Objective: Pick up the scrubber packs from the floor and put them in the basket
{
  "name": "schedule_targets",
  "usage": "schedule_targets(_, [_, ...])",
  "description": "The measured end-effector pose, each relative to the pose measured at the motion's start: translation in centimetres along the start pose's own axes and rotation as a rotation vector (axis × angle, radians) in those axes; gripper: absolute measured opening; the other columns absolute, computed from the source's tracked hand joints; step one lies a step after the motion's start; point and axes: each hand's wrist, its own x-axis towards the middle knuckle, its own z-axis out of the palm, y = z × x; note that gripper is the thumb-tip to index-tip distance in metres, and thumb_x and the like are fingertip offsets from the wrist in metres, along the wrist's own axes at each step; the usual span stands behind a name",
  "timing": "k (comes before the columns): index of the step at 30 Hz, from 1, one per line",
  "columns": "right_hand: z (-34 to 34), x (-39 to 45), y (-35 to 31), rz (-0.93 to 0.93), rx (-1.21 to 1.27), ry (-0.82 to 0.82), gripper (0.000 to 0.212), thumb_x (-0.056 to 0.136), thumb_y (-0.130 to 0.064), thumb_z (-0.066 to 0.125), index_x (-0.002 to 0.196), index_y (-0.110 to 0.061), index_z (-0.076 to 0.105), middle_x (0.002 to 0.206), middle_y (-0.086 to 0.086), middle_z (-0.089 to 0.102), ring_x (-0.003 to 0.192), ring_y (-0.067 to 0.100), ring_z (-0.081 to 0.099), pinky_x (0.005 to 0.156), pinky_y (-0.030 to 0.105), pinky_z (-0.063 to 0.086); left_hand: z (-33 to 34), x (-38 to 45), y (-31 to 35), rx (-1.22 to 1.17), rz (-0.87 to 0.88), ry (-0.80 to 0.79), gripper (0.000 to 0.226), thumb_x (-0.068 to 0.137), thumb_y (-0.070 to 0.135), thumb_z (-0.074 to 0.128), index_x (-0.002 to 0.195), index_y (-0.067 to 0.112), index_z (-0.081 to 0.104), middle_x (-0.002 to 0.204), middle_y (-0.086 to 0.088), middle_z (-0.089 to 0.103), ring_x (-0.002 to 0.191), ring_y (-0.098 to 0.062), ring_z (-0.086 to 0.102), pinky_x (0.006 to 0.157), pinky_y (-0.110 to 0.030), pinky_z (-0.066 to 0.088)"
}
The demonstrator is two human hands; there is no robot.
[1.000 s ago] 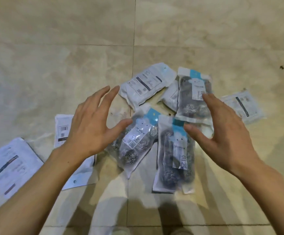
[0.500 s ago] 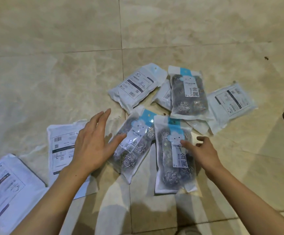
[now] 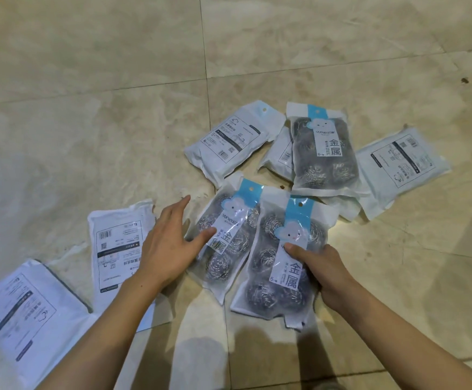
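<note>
My right hand (image 3: 323, 273) is down on the nearest face-up scrubber pack (image 3: 281, 257), thumb pressed on its white label and fingers curled round its right edge, so that one is gripped while it lies on the floor (image 3: 88, 80). My left hand (image 3: 170, 246) is spread flat, fingers straight and apart, thumb tip touching the second face-up pack (image 3: 227, 235) just beside the first; the two packs overlap along their long edges. The palm of that hand hovers over the gap between this pack and a face-down pack (image 3: 119, 249) showing its printed white back. Further left, near the frame edge, lies another face-down pack (image 3: 21, 316), partly blurred. Beyond my hands, a third face-up pack (image 3: 324, 153) shows its steel wool balls through clear film, resting on top of a white pack (image 3: 278, 153) that is mostly hidden. To its left is a face-down pack (image 3: 234, 142) lying at an angle, and to its right one more white-backed pack (image 3: 403, 164). All sit on beige marble tiles. I cannot see any basket from here.
</note>
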Motion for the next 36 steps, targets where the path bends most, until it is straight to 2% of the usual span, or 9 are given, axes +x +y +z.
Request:
schedule_targets(4, [-0.1,-2.0,-0.4,-0.086,0.045,-0.212,0.035,0.09,-0.008,0.074,0.124,-0.008,0.07,0.113,0.014,0.078,0.101,0.03,0.077,0.077,0.032,0.063,1.5,1.9,-0.1,-0.142,-0.151,-0.128,0.106,0.072,0.077,0.073,0.156,0.026,0.034,0.153,-0.005,0.049,0.129,-0.027,0.058,0.104,-0.047,0.05])
schedule_targets(8, [-0.1,-3.1,-1.9,-0.167,0.064,-0.214,0.052,0.078,-0.018,0.078,0.128,-0.01,0.066,0.115,0.014,0.078,0.103,0.032,0.076,0.08,0.035,0.063,3.1,4.4,0.2,-0.121,-0.266,-0.217,0.129,0.04,0.088,0.076,0.141,0.013,0.046,0.127,-0.006,0.064,0.109,-0.026,0.064,0.093,-0.042,0.055])
schedule_targets(12, [-0.4,-3.6,-3.5,-0.191,0.12,-0.204,0.053,0.079,-0.019,0.078,0.129,-0.01,0.065,0.117,0.015,0.077,0.101,0.031,0.076,0.08,0.036,0.063,4.2,4.9,1.8,-0.054,-0.318,-0.305,0.095,0.054,0.072,0.089,0.118,0.01,0.054,0.109,-0.005,0.066,0.097,-0.027,0.064,0.082,-0.041,0.056])
schedule_targets(14, [-0.7,-3.7,-4.0,-0.18,0.156,-0.213,0.056,0.078,-0.018,0.078,0.131,-0.008,0.064,0.119,0.017,0.076,0.103,0.033,0.075,0.081,0.038,0.063,4.3,4.3,2.1,-0.132,-0.344,-0.329,0.091,0.042,0.072,0.089,0.108,0.014,0.065,0.102,-0.004,0.073,0.089,-0.023,0.069,0.081,-0.043,0.06])
schedule_targets(16, [-1.1,-3.8,-4.3,-0.18,0.162,-0.228,0.057,0.077,-0.016,0.077,0.131,-0.007,0.063,0.119,0.018,0.075,0.104,0.034,0.075,0.081,0.038,0.063,4.5,3.5,2.0,-0.249,-0.346,-0.303,0.092,0.033,0.071,0.085,0.108,0.02,0.069,0.101,0.0,0.076,0.089,-0.02,0.072,0.083,-0.043,0.061])
schedule_targets(21, [-2.1,-4.1,-5.4,-0.222,0.137,-0.2,0.051,0.077,-0.01,0.076,0.126,-0.004,0.066,0.114,0.022,0.076,0.089,0.03,0.077,0.07,0.035,0.063,3.5,0.4,1.5,-0.524,-0.309,-0.143,0.063,0.06,0.039,0.096,0.115,0.027,0.068,0.101,0.006,0.079,0.094,-0.019,0.075,0.092,-0.045,0.06])
schedule_targets(25, [-2.3,-5.5,-7.6,-0.307,0.097,-0.148,0.047,0.075,-0.012,0.076,0.121,-0.01,0.068,0.11,0.017,0.078,0.087,0.027,0.078,0.068,0.033,0.063,-1.2,-1.9,2.8,-0.765,-0.311,-0.011,0.042,0.071,0.012,0.091,0.108,0.021,0.073,0.094,0.001,0.081,0.088,-0.02,0.078,0.073,-0.033,0.062])
schedule_targets(31, [-1.1,-13.0,-14.5,-0.417,0.044,-0.108,0.05,0.079,-0.017,0.074,0.127,-0.009,0.066,0.111,0.011,0.079,0.091,0.023,0.078,0.073,0.032,0.062,-12.1,-6.8,8.8,-0.947,-0.244,0.131,0.064,0.057,0.026,0.089,0.117,0.014,0.073,0.103,-0.003,0.081,0.095,-0.024,0.078,0.084,-0.04,0.061])
schedule_targets(36, [0.4,-24.6,-24.7,-0.511,-0.049,-0.059,0.034,0.091,-0.007,0.072,0.123,-0.013,0.063,0.111,0.005,0.079,0.098,0.024,0.077,0.078,0.033,0.063,-25.2,-11.7,17.8,-0.961,-0.201,0.098,0.046,0.067,0.015,0.087,0.111,0.014,0.075,0.096,-0.002,0.081,0.086,-0.02,0.079,0.071,-0.034,0.063])
